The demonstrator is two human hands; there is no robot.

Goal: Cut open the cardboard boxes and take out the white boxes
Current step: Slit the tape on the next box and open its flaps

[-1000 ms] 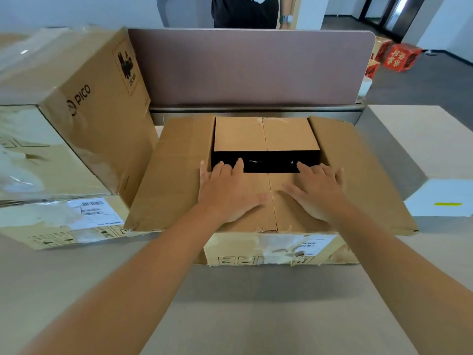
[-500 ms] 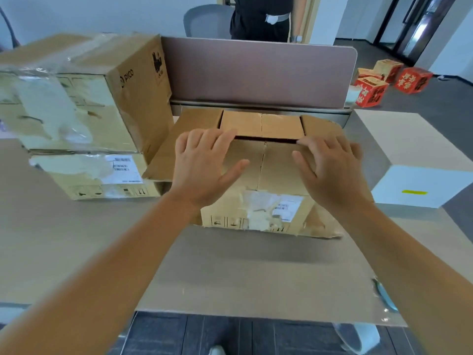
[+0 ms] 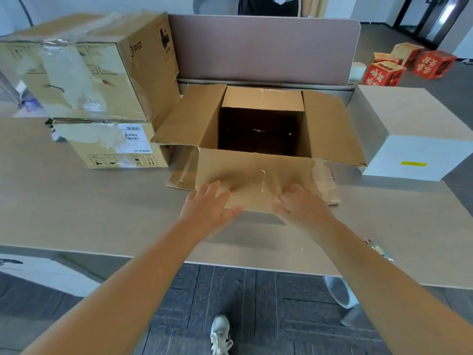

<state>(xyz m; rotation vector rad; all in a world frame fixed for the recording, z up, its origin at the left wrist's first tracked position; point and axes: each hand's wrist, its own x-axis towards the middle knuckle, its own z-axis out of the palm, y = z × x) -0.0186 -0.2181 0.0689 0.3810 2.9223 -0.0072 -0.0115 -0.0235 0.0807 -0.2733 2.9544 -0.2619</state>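
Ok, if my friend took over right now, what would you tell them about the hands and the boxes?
Left hand and right hand: both open, flat on the near flap of the opened brown cardboard box.
One plain white box already sits on the beige table, right of it.
The open box looks dark inside; contents unclear.
Two taped brown cardboard boxes stacked on the left are still sealed: cut them open and take out the white boxes.

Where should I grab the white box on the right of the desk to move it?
Take the white box two-handed by its opposite vertical sides, coming from its near face. It is a broad cube with flat, handle-free faces, and it stands apart from the open cardboard box.
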